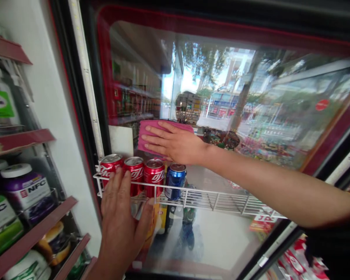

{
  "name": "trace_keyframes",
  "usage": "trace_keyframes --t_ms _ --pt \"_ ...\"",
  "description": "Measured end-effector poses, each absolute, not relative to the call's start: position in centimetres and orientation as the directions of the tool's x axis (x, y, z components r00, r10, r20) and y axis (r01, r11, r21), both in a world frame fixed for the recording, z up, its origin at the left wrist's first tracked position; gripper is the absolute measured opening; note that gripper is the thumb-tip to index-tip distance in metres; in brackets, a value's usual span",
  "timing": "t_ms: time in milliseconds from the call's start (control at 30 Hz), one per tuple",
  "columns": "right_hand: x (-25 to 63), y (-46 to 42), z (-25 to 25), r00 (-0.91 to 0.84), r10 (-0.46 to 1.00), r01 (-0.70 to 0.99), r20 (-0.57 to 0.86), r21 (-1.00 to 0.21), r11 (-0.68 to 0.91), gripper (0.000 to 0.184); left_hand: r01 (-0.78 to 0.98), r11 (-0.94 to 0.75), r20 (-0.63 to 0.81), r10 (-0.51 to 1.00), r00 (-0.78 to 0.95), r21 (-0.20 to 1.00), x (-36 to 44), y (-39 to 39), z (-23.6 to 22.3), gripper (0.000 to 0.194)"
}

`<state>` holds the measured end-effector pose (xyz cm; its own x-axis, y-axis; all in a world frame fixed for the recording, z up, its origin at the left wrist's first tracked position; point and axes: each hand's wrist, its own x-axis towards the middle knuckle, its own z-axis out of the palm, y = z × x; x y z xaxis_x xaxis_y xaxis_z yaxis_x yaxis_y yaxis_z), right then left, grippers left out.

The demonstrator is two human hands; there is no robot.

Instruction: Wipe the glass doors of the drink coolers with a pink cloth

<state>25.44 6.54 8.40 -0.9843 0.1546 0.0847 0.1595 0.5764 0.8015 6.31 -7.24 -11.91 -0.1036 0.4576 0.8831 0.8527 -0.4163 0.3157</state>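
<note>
My right hand (pixel 172 142) holds a pink cloth (pixel 142 136) against the inner side of a glass door (pixel 210 70), its fingers laid flat over the cloth. The right forearm reaches in from the right edge. My left hand (pixel 119 217) is open, fingers up and thumb apart, in front of the white wire rack (pixel 218 200) on the door. Its fingertips overlap the leftmost red soda can (pixel 111 160); whether they touch can or rack I cannot tell. Beside it stand two more red cans (pixel 154 175) and a blue can (pixel 175 179).
On the left, refrigerator shelves (pixel 32 239) hold several bottles, among them a purple-labelled NFC bottle (pixel 26 186). A white light strip (pixel 87 77) runs along the door's edge. Snack packets (pixel 297 260) show at the lower right. The glass carries reflections of trees and shelves.
</note>
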Motion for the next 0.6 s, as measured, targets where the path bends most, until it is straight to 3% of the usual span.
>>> trace_keyframes --t_ms 300,600 --pt "36.8 6.0 6.8 -0.953 0.18 0.303 0.244 0.777 0.551 0.078 0.808 -0.499 0.878 0.476 -0.047 0.314 13.8 -6.5 -10.8 0.091" --pt "48.3 3.7 4.7 -0.855 0.28 0.517 0.436 0.676 0.525 0.084 0.779 -0.569 0.893 0.449 0.024 0.265 19.9 -6.0 -10.1 0.089"
